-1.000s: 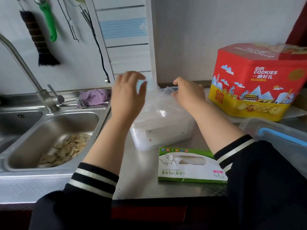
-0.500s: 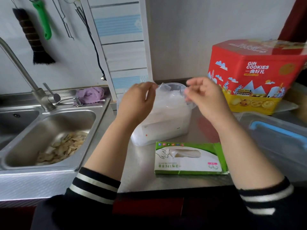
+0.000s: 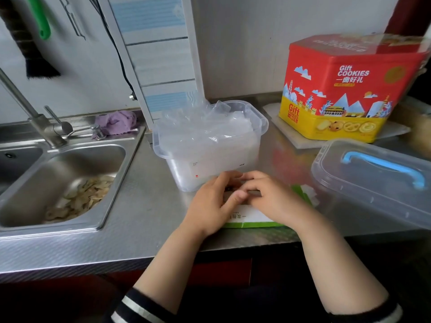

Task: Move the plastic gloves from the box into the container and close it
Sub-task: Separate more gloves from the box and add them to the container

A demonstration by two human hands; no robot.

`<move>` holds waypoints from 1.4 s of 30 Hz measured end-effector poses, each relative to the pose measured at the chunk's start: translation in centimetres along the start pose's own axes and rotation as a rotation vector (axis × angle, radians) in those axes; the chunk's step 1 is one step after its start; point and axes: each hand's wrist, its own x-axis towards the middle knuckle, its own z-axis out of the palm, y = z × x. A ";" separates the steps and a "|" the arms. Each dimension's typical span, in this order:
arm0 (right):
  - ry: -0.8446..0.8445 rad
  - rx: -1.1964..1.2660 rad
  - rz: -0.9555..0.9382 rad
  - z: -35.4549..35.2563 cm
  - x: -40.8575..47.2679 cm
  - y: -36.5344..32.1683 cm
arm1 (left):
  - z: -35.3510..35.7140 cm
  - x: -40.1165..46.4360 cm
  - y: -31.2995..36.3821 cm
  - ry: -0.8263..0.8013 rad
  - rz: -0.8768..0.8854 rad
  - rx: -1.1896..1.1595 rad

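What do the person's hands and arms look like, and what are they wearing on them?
Both hands are bare: the left hand and right hand wear no gloves, rings or watch that can be seen. The forearms are uncovered, with dark sleeves pushed up towards the elbows. Each sleeve ends in a black cuff with pale stripes, left cuff and right cuff.

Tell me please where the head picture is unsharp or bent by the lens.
Head view: the faucet and the wall panel lean from wide-angle distortion; soft daylight reflects off the steel counter; the cookie tin top and the left hand are slightly blurred.
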 end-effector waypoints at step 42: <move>0.527 0.630 -0.515 -4.0 -1.3 -8.0 | -4.5 2.4 9.1 -0.228 -0.310 -1.140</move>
